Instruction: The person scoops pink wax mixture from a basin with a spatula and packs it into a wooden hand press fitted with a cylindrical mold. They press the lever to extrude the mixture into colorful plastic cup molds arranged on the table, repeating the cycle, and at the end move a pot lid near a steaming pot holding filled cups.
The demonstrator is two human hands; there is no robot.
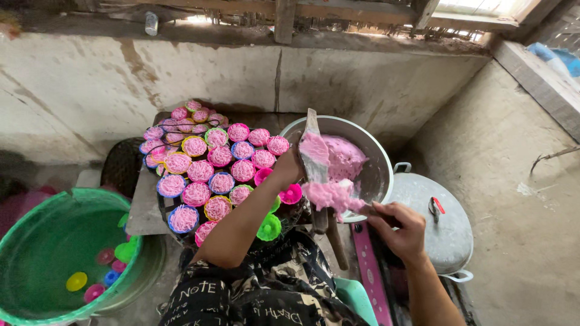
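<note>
Left hand (289, 168): arm stretched forward, fingers closed on the wooden paddle (313, 158). Right hand (399, 228): fingers curled around a handle, pink dough (331, 194) just left of them, over the metal bowl (377, 158).

Pink dough (338, 158) is seen in a silver bowl (377, 158). Moulds (208, 160) are rimmed in pink, blue, yellow and green. A green tub (36, 235) is noted, a grey lid (450, 232), and black clothing (266, 290) printed white.
</note>
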